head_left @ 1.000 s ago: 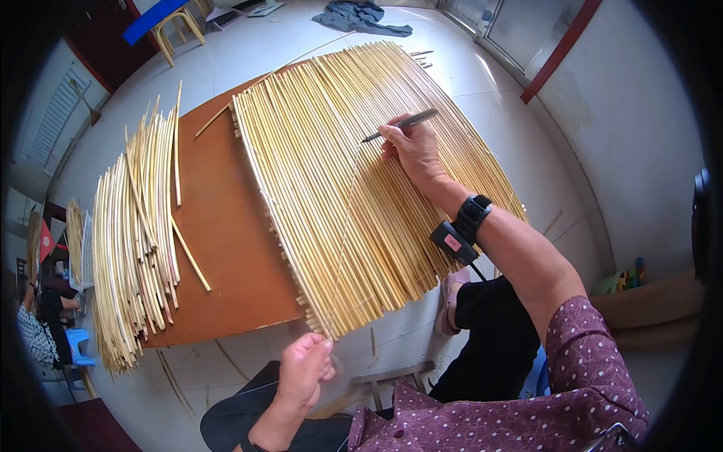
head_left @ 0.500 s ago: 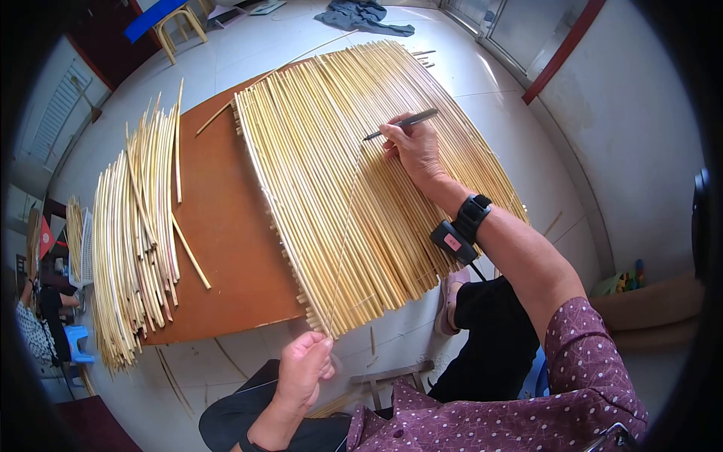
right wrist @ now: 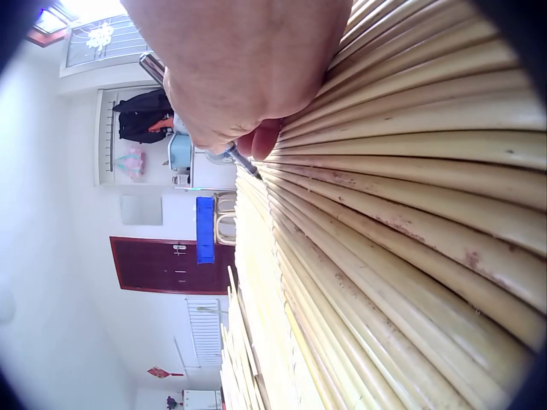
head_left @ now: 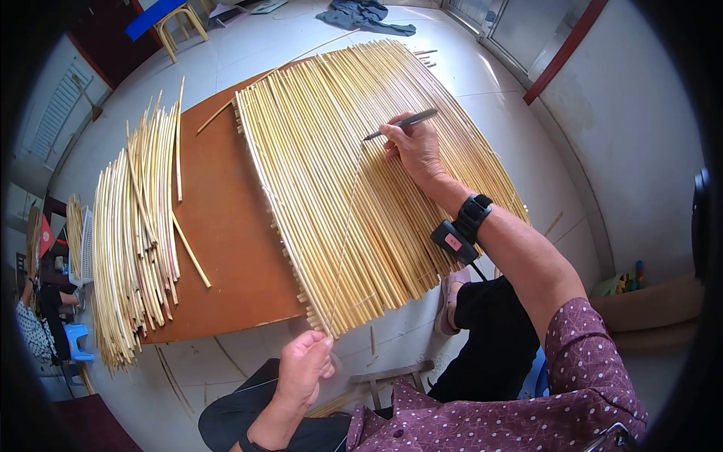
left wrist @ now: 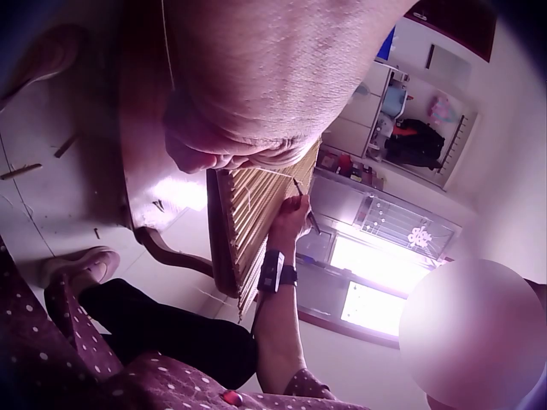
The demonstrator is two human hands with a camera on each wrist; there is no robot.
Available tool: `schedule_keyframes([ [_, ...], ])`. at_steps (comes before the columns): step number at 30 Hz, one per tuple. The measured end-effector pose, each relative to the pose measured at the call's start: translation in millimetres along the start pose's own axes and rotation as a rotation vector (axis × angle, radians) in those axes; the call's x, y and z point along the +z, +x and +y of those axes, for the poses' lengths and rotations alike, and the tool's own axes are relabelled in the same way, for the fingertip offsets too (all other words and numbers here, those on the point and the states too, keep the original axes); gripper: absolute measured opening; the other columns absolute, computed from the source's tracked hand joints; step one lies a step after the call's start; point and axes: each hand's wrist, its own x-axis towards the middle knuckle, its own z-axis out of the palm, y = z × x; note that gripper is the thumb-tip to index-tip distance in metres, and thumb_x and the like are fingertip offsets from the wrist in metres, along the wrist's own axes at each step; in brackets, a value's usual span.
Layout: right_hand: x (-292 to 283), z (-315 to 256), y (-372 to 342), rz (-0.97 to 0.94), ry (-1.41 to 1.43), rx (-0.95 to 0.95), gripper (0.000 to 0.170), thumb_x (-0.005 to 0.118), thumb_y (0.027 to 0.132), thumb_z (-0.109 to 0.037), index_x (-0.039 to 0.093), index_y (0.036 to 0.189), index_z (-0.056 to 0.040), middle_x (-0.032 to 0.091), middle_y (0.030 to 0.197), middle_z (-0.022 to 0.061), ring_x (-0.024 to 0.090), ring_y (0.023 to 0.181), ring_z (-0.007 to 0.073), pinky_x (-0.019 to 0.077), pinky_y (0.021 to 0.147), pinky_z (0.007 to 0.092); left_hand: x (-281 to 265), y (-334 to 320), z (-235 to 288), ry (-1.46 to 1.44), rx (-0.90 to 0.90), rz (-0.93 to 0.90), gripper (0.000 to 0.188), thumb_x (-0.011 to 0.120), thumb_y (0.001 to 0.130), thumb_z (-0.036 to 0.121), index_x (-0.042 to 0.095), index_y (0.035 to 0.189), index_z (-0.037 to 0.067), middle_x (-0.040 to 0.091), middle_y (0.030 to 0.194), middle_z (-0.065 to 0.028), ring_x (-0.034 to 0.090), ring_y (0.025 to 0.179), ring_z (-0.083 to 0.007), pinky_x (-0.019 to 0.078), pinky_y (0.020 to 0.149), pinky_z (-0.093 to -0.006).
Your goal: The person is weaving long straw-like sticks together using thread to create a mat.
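My right hand [head_left: 418, 154] grips a dark pen [head_left: 419, 118], its tip down at the mat of straight pale reeds [head_left: 301, 151]. In the right wrist view the tip of the pen [right wrist: 245, 162] comes right to the reeds, and the hand's underside lies close over them. A thin string [head_left: 344, 239] runs taut across the mat, from the pen tip to the mat's near left corner. There my left hand [head_left: 301, 369] pinches the string between thumb and forefinger. The left wrist view shows the back of that hand [left wrist: 248, 102]; its fingertips are mostly hidden.
Under the mat is a brown table [head_left: 226, 256]. Loose reeds [head_left: 132, 256] lie in a pile on its left side, some jutting over the near edge. A wooden stool [head_left: 395, 377] stands by my knees. Grey cloth [head_left: 365, 16] lies on the floor beyond the table.
Both hands, the pen and the string hold their places. Only the head view has shifted very slightly.
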Motion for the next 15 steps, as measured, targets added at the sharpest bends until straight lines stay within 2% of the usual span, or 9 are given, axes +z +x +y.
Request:
schedule_keyframes([
  [2,0.8,-0.1,-0.3,0.000,0.007,0.002,0.010,0.064,0.089,-0.011,0.061,0.092,-0.0006,0.060,0.071,0.0035,0.060,0.060,0.0075,0.0531,0.051,0.0196,0.1,0.1,0.1,-0.002,0.000,-0.001,0.009,0.057,0.092,0.010,0.053,0.086,0.004,0.039,0.055,0.0052,0.033,0.043,-0.0039,0.0333,0.045,-0.0224],
  [4,2.5,0.6,-0.6,0.039,0.044,-0.025,0.008,0.066,0.085,-0.011,0.064,0.085,-0.0034,0.060,0.062,0.0026,0.057,0.052,0.0079,0.0500,0.046,0.0218,-0.4,0.4,-0.5,-0.005,-0.001,-0.001,0.009,0.057,0.092,0.010,0.053,0.086,0.004,0.039,0.056,0.0052,0.033,0.043,-0.0039,0.0333,0.045,-0.0224],
  [15,0.9,-1.1,-3.0,0.010,0.037,-0.029,0.006,0.065,0.085,-0.010,0.064,0.085,-0.0039,0.060,0.062,0.0011,0.056,0.053,0.0074,0.0494,0.048,0.0213,0.4,0.2,-0.1,-0.002,0.005,0.006,0.009,0.058,0.092,0.010,0.053,0.086,0.004,0.038,0.055,0.0057,0.033,0.043,-0.0035,0.0330,0.044,-0.0219],
])
